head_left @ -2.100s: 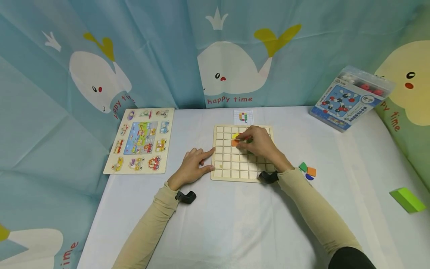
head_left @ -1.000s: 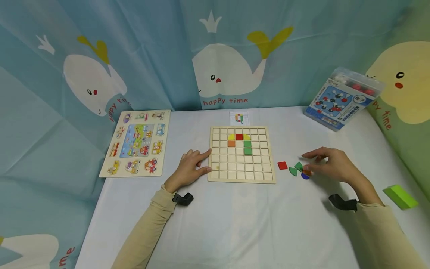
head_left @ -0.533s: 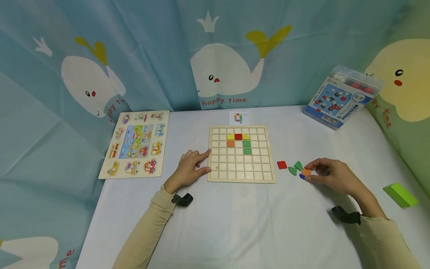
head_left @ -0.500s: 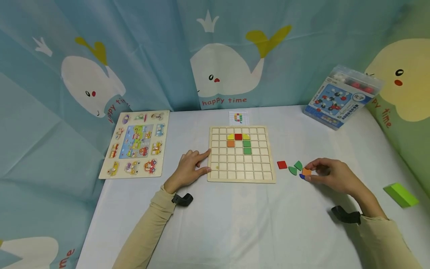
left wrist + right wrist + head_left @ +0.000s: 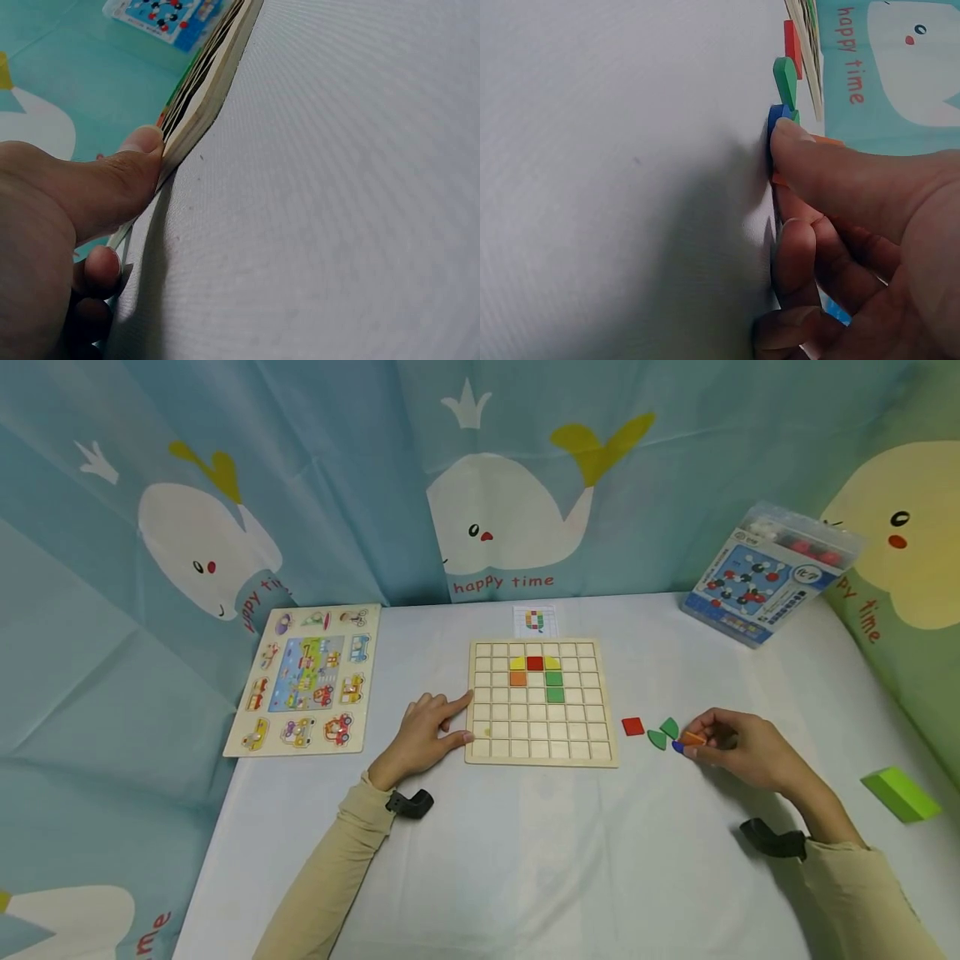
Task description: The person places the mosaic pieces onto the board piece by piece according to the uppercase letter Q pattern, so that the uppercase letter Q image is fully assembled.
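Head view shows our right hand [image 5: 750,756] pinching the orange tile [image 5: 692,739], newly tilted beside the blue piece [image 5: 678,747], so we judge lifting begun, while our left hand [image 5: 423,737], thumb and forefinger spread, touches the grid board [image 5: 538,731].

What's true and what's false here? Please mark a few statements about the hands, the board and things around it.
1. The left hand touches the edge of the board. True.
2. The board is bare. False: a red square sits on it between two yellow pieces.
3. The right hand holds an orange piece. True.
4. A small picture card lies beyond the far edge of the board. True.
5. Nothing lies left of the board. False: a wooden puzzle lies there.
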Tool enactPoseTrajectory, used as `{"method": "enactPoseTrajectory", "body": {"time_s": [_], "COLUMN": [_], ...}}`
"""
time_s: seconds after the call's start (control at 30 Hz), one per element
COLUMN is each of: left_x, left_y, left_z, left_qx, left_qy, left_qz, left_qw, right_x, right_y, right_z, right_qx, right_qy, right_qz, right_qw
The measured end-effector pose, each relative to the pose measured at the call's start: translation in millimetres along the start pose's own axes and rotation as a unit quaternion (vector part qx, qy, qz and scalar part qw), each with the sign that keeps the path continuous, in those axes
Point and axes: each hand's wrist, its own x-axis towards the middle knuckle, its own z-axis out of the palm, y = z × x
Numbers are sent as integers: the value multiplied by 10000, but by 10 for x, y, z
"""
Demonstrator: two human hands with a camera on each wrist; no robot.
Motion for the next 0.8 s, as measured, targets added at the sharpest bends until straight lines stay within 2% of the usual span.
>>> {"method": "enactPoseTrajectory", "body": {"time_s": [0.2,0.4,0.63,0.8], "left_x": [5,-1,0,2], "left_y": [1,10,10,5], "left_z": [-2,-3,-8,-8], "left_qx": [-32,-29,-10,20], "left_qy": [-2,26,24,71], "left_qz": [-5,74,66,89], "left_qw": [10000,10000,10000,9999], "right_x": [41,70,141,222], "right_y": [49,63,-44,-138], "right_z": [-11,-14,45,100], "right_qx": [46,90,120,262], "right_qy": [115,360,770,1186], "right_qz": [-113,103,429,493], "right_qw": [9999,9993,9960,9914]}}
